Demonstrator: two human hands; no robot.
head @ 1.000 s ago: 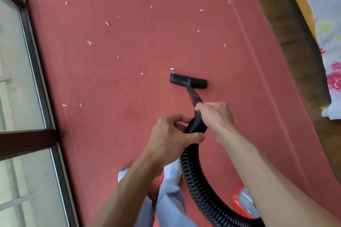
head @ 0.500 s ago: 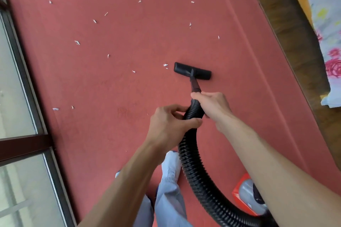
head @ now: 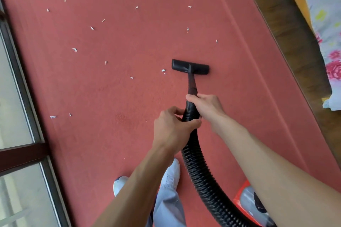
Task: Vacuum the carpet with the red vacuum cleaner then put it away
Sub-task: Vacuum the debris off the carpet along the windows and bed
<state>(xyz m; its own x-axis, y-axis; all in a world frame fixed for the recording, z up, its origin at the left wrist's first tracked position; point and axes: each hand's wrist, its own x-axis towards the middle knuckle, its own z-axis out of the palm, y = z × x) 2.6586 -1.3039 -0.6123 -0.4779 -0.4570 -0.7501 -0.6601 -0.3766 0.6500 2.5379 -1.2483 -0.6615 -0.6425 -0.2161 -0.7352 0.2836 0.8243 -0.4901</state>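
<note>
Over the red carpet (head: 129,97), the left hand (head: 173,129) curls round the black ribbed hose (head: 199,177), and the right hand (head: 206,107) grips it just ahead, where the hose meets the rigid tube (head: 191,83). The tube slopes down to the flat black nozzle (head: 190,67), resting on the carpet, with a white scrap (head: 163,70) just beside its left end. More scraps lie scattered beyond. The red vacuum cleaner (head: 247,199) (only a corner shows) stands behind the right arm, near the white shoes (head: 171,173).
</note>
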